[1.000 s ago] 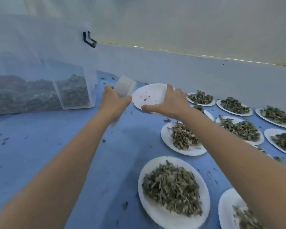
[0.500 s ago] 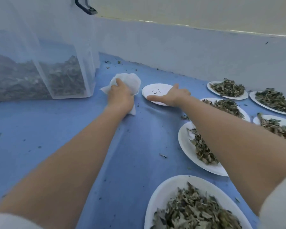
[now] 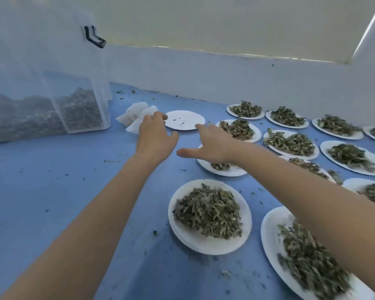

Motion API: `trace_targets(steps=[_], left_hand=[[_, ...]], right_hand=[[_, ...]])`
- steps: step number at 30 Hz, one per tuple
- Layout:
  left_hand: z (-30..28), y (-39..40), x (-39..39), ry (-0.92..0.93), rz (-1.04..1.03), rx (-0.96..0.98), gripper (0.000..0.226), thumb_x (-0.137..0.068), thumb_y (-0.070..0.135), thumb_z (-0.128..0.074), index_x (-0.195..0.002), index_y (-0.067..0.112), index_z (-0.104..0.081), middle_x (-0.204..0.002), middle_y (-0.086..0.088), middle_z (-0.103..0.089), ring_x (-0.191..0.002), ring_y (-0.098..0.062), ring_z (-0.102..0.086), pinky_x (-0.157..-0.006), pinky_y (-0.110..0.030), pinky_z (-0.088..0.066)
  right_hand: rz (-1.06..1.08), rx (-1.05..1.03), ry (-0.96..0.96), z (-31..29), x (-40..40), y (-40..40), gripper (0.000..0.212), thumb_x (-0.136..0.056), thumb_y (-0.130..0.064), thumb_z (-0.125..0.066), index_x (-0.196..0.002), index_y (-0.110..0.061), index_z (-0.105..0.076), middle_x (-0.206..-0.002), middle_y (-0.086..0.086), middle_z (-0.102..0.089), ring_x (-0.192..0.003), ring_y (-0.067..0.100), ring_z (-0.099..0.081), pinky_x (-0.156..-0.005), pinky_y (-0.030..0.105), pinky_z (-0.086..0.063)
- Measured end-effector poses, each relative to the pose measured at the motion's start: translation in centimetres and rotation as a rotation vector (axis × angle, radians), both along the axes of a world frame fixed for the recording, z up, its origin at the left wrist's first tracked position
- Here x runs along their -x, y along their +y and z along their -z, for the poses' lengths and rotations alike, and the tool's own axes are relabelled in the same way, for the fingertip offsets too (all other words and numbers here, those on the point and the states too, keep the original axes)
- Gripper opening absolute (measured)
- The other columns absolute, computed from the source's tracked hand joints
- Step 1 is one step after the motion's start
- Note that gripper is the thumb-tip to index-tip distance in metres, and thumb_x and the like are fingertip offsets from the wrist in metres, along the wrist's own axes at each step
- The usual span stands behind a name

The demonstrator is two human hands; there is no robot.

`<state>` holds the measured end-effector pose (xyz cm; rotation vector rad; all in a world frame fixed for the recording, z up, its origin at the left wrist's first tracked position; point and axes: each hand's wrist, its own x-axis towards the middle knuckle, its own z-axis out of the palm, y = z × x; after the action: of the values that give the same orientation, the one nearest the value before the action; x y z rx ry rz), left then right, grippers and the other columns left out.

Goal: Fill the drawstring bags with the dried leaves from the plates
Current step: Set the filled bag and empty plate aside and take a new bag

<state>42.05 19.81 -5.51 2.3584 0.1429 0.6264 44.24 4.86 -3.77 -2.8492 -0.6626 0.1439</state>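
both hands (image 3: 155,137) (image 3: 208,144) spread, holding nothing; white bag (image 3: 136,118) beside emptied plate (image 3: 184,120)

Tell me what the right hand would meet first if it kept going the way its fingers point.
Most likely the near rim of the almost empty white paper plate: the right hand has its index finger pointing at it, though depth is unclear.

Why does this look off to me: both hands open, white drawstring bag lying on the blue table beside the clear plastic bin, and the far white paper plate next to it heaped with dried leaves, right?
One detail is wrong. The head view shows the far white paper plate nearly empty, holding only crumbs, not heaped. The rest stands: left hand and right hand open, the white drawstring bag lies on the blue table beside the clear plastic bin.
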Motion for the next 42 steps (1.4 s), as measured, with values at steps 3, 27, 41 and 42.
trace_targets(steps=[3, 27, 41, 42], left_hand=[[-1.8, -3.8, 4.8, -0.037, 0.115, 0.009, 0.038, -0.084, 0.017, -0.059, -0.12, 0.012, -0.048, -0.119, -0.005, -0.052, -0.104, -0.017, -0.05, -0.079, -0.022, -0.036], [3.1, -28.6, 28.9, -0.099, 0.706, -0.218, 0.023, -0.084, 0.019, -0.054, -0.104, 0.022, -0.065, -0.111, -0.002, -0.053, -0.111, -0.018, -0.04, -0.091, -0.023, -0.029], [1.5, -28.1, 30.9, -0.275, 0.82, 0.256, 0.014, -0.085, 0.034, -0.062, -0.098, 0.029, -0.062, -0.099, 0.017, -0.062, -0.101, -0.003, -0.054, -0.084, -0.014, -0.038], [0.9, -28.2, 30.8, -0.231, 0.838, 0.378, 0.015, -0.083, 0.039, -0.062, -0.096, 0.032, -0.061, -0.097, 0.017, -0.063, -0.095, -0.001, -0.057, -0.082, -0.015, -0.042]], right_hand=[[-0.008, -0.021, -0.051, -1.5, 5.3, -2.9, 0.1, -0.074, -0.077, -0.046, -0.145, -0.012, -0.022, -0.143, 0.016, -0.034, -0.13, 0.032, -0.033, -0.104, 0.044, -0.034], [0.125, -0.026, -0.425, 2.5, 35.3, -29.2, 0.04, -0.08, -0.049, -0.066, -0.1, -0.015, -0.066, -0.107, 0.004, -0.055, -0.104, 0.022, -0.047, -0.091, 0.036, -0.038], [0.071, -0.064, -0.642, -1.8, 34.8, -29.8, 0.025, -0.086, -0.029, -0.064, -0.108, -0.02, -0.071, -0.097, 0.004, -0.063, -0.09, 0.019, -0.055, -0.071, 0.022, -0.032], [0.096, -0.183, -0.61, -2.6, 34.6, -29.7, 0.027, -0.083, -0.028, -0.068, -0.109, -0.023, -0.07, -0.087, 0.0, -0.063, -0.08, 0.014, -0.056, -0.065, 0.019, -0.031]])
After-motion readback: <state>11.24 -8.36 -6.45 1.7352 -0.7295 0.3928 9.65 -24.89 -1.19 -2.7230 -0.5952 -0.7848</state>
